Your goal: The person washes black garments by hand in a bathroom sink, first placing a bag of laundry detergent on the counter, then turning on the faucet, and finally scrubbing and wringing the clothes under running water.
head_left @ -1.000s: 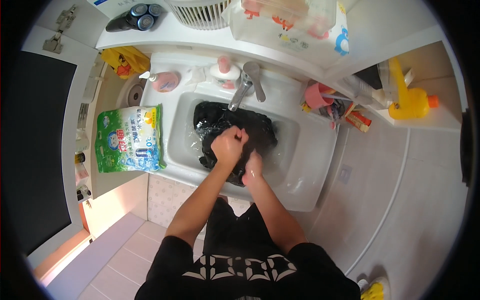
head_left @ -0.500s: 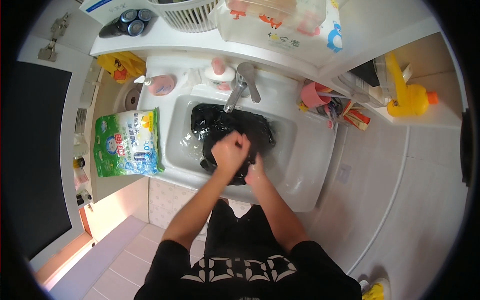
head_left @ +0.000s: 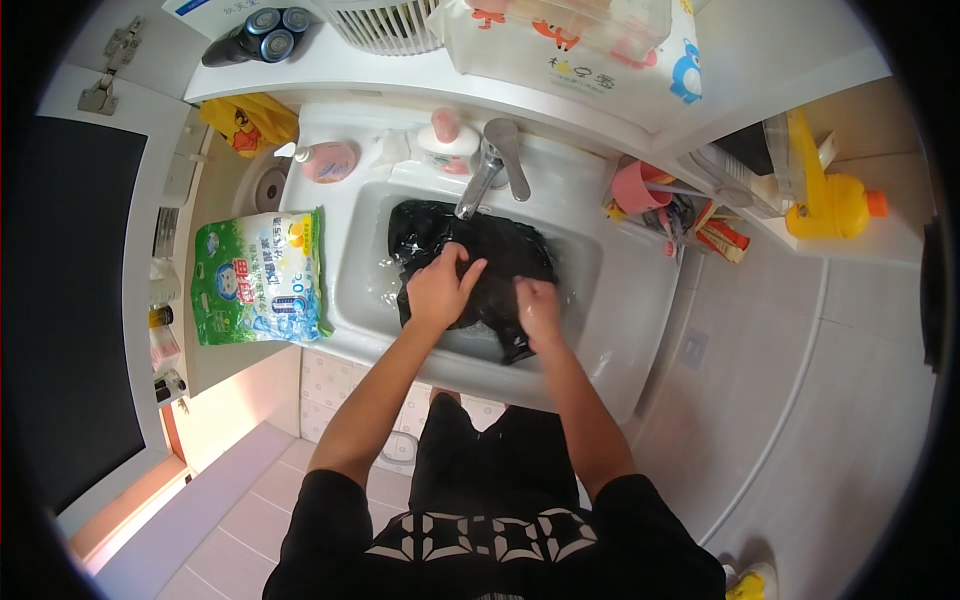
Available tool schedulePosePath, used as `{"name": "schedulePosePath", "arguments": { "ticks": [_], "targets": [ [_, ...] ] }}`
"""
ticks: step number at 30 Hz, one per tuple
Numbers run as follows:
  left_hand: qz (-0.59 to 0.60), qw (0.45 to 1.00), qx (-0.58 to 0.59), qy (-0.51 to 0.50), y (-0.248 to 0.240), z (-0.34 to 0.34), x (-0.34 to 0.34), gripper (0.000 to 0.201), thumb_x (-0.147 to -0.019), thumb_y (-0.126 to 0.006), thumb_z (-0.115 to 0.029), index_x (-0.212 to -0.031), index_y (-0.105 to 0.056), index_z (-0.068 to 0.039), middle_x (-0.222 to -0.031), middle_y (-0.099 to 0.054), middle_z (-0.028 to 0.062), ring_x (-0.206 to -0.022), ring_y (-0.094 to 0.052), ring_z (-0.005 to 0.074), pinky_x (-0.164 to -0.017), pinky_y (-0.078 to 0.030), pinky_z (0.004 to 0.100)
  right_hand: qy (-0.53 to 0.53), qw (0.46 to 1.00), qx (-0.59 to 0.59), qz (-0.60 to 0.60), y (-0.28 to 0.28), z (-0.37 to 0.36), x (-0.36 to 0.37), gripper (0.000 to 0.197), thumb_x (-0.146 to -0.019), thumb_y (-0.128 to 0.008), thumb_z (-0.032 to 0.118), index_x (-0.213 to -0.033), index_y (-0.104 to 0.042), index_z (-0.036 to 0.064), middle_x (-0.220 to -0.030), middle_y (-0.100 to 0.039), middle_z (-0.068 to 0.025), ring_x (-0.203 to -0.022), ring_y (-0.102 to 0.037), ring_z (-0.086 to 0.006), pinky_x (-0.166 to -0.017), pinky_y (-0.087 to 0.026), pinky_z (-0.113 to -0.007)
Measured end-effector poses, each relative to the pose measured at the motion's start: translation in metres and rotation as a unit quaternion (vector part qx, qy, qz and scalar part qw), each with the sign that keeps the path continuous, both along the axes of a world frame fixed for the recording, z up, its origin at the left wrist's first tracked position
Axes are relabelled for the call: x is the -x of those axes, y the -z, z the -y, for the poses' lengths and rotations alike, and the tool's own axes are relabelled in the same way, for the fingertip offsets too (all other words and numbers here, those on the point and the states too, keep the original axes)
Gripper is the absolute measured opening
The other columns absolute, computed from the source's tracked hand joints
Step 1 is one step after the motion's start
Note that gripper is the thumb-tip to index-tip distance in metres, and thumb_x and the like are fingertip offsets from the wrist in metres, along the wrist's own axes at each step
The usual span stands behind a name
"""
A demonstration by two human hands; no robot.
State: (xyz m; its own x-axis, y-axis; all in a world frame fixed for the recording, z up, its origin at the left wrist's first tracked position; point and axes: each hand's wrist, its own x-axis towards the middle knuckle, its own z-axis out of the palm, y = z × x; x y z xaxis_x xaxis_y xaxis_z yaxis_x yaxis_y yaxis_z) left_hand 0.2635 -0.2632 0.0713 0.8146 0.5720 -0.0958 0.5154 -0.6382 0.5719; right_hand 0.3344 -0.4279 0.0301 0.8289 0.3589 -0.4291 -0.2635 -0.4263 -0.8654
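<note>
A soaked black garment [head_left: 475,250] is spread in the water of the white washbasin [head_left: 622,330], its wet folds shining. My left hand [head_left: 444,288] lies over its left part, fingers curled into the fabric and thumb toward the right. Closed on the garment's right side, my right hand [head_left: 540,306] is slightly blurred, with a dark flap hanging below it into the water. The fingertips of both hands are partly hidden by the cloth. Just beyond the garment, the chrome faucet [head_left: 484,180] points down over the basin.
Left of the basin stands a green and white detergent bag [head_left: 258,280]. Behind it are a pink pump bottle [head_left: 327,162] and a white bottle with a pink top [head_left: 448,142]. A pink cup [head_left: 640,188] sits at right. A shelf [head_left: 400,88] overhangs the back, carrying an electric shaver [head_left: 262,38].
My hands have moved apart: the left slightly left and up, the right to the right and up. The garment is now spread wider and flatter between them.
</note>
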Motion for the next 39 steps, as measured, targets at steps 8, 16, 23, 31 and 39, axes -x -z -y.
{"name": "schedulePosePath", "arguments": {
  "ticks": [8,16,23,31,39],
  "targets": [
    [-0.069,0.981,-0.044,0.178,0.022,-0.004,0.072,0.099,-0.072,-0.070,-0.069,-0.149,-0.045,-0.012,-0.141,-0.054,0.0108,-0.142,-0.036,0.0325,-0.114,-0.008,0.0720,-0.057,0.893,0.164,0.415,-0.024,0.041,-0.050,0.020,-0.090,-0.066,0.023,-0.102,-0.068,0.0077,-0.109,-0.066,-0.0120,-0.102,-0.063,-0.0332,-0.089,-0.048,-0.048],
    [-0.131,0.959,-0.132,0.213,0.049,0.014,0.067,0.102,-0.058,-0.086,-0.046,-0.147,-0.045,-0.019,-0.144,-0.048,0.0082,-0.140,-0.038,0.0312,-0.114,-0.021,0.0653,-0.329,0.846,0.091,0.409,-0.016,-0.011,0.010,0.054,-0.083,-0.067,0.019,-0.134,-0.057,0.0054,-0.138,-0.057,-0.0161,-0.136,-0.046,-0.0355,-0.116,-0.033,-0.049],
    [-0.364,0.905,0.015,0.221,-0.002,-0.039,0.001,0.078,-0.065,-0.083,-0.036,-0.137,-0.057,-0.018,-0.106,-0.072,0.0197,-0.101,-0.070,0.0327,-0.092,-0.054,0.0449,-0.320,0.844,0.127,0.411,0.012,-0.008,-0.004,0.057,-0.085,-0.071,0.042,-0.129,-0.061,0.0069,-0.108,-0.063,-0.0117,-0.107,-0.058,-0.0304,-0.105,-0.040,-0.047],
    [-0.394,0.868,0.129,0.272,0.014,-0.098,-0.009,0.071,-0.068,-0.073,-0.047,-0.130,-0.065,-0.015,-0.129,-0.066,0.0112,-0.122,-0.060,0.0311,-0.104,-0.047,0.0437,-0.291,0.876,0.195,0.331,0.028,-0.039,0.008,0.033,-0.095,-0.061,0.039,-0.088,-0.068,0.0070,-0.078,-0.069,-0.0131,-0.081,-0.066,-0.0332,-0.084,-0.047,-0.045],
    [-0.043,0.955,-0.167,0.241,0.046,-0.011,0.039,0.071,-0.069,-0.075,-0.036,-0.136,-0.058,-0.018,-0.143,-0.050,0.0112,-0.138,-0.041,0.0341,-0.116,-0.020,0.0656,-0.227,0.843,0.322,0.367,0.056,-0.044,0.007,0.029,-0.094,-0.060,0.037,-0.077,-0.065,0.0136,-0.066,-0.069,-0.0132,-0.062,-0.067,-0.0322,-0.070,-0.050,-0.045]
  ]
}}
